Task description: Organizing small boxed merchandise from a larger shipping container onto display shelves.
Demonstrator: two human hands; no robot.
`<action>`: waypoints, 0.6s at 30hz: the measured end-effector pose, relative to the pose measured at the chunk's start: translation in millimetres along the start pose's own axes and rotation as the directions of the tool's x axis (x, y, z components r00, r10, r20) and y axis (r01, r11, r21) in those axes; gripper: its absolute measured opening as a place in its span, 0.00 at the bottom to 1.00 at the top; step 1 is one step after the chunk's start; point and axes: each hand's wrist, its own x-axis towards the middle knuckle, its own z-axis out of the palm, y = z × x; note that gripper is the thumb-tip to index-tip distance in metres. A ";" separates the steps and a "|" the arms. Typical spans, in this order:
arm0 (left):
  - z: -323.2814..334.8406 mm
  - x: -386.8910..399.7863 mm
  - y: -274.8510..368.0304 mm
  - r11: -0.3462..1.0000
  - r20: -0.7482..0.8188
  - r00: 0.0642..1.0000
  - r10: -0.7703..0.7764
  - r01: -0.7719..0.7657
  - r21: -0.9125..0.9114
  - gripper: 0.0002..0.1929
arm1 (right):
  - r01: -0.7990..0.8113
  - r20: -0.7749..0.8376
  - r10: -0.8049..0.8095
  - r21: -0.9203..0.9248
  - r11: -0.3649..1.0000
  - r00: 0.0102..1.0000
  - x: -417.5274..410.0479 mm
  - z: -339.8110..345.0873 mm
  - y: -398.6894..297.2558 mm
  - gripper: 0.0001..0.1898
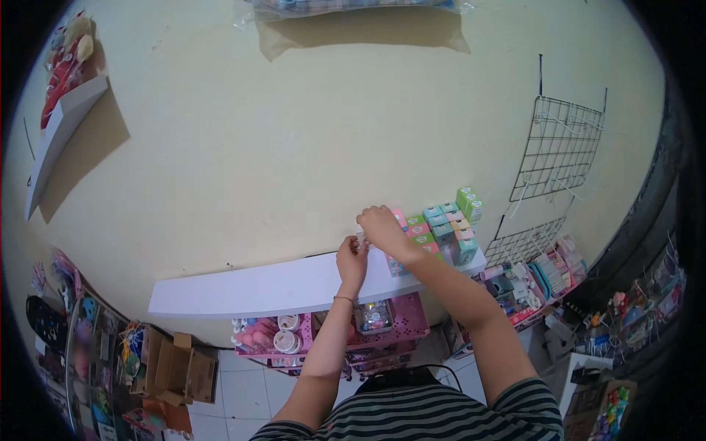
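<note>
Above a white wall shelf, my left hand and my right hand come together at a small pale item. The fingertips of both hands pinch it; most of it is hidden, so its kind cannot be told. Just right of my hands, small product boxes stand in rows on the shelf's right end. Among them are pink-and-green boxes, teal boxes and a taller green pack at the back. My right forearm passes in front of some of these boxes.
Below the shelf is a pink perforated rack holding white round tubs and a clear container. Black wire grids hang at right. An open cardboard box sits on the tiled floor. Another white shelf juts out upper left.
</note>
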 end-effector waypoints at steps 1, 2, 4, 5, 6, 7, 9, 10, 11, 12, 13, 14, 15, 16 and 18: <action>-0.6 -0.3 -1.0 1.000 0.012 1.000 0.003 -0.003 -0.004 0.13 | -0.016 -0.060 0.021 0.092 0.996 0.998 -3.5 -4.4 -2.0 0.09; -1.1 -0.5 -2.0 1.000 0.004 1.000 0.025 -0.025 -0.004 0.13 | -0.027 -0.118 0.049 0.183 0.983 0.992 -7.3 -8.7 -4.3 0.11; -2.8 -0.1 -2.9 0.999 0.006 0.999 0.048 -0.048 -0.009 0.12 | -0.060 -0.145 0.101 0.261 0.963 0.984 -14.7 -18.8 -10.4 0.10; -4.0 0.9 -3.5 0.999 0.014 0.999 0.044 -0.044 -0.003 0.13 | -0.079 -0.173 0.145 0.342 0.936 0.974 -19.2 -23.3 -13.5 0.09; -3.6 2.1 -3.3 0.999 0.024 0.999 0.042 -0.042 0.001 0.13 | -0.095 -0.171 0.159 0.335 0.937 0.972 -25.1 -27.0 -14.9 0.09; -3.2 1.8 -3.4 0.999 0.041 0.998 0.048 -0.048 -0.006 0.13 | -0.103 -0.233 0.211 0.404 0.909 0.949 -32.2 -30.1 -16.3 0.10; -2.3 -0.4 -3.8 0.995 0.033 0.995 0.096 -0.096 0.007 0.14 | -0.125 -0.291 0.284 0.463 0.877 0.914 -48.7 -42.5 -19.7 0.12; -3.5 -0.6 -5.3 0.995 0.050 0.993 0.103 -0.103 0.000 0.14 | -0.113 -0.319 0.353 0.581 0.806 0.879 -57.0 -52.4 -23.4 0.13; -4.3 -0.8 -6.9 0.996 0.048 0.995 0.088 -0.087 -0.020 0.14 | -0.090 -0.338 0.426 0.686 0.722 0.839 -66.0 -61.2 -26.0 0.14; -5.3 -0.7 -6.3 0.997 0.046 0.996 0.074 -0.072 -0.040 0.15 | -0.107 -0.339 0.442 0.682 0.724 0.831 -76.3 -69.1 -27.5 0.14; -5.7 -1.0 -4.5 0.996 0.069 0.994 0.079 -0.076 -0.046 0.15 | -0.143 -0.345 0.502 0.695 0.705 0.793 -88.7 -75.8 -27.7 0.15; -6.0 -1.6 -2.7 0.997 0.056 0.995 0.077 -0.076 -0.026 0.16 | -0.178 -0.351 0.559 0.707 0.684 0.751 -102.0 -82.2 -27.5 0.15; -10.9 -2.1 -0.6 0.997 0.033 0.997 0.076 -0.076 -0.001 0.17 | -0.189 -0.352 0.570 0.706 0.682 0.742 -114.5 -88.4 -29.5 0.15; -8.2 -3.5 3.7 0.996 0.017 0.996 0.087 -0.086 -0.035 0.17 | -0.225 -0.312 0.642 0.757 0.614 0.700 -131.9 -95.8 -27.9 0.15; -4.4 -4.1 4.8 0.991 0.012 0.997 0.080 -0.078 -0.104 0.15 | -0.309 -0.245 0.744 0.796 0.520 0.621 -166.0 -112.0 -26.0 0.15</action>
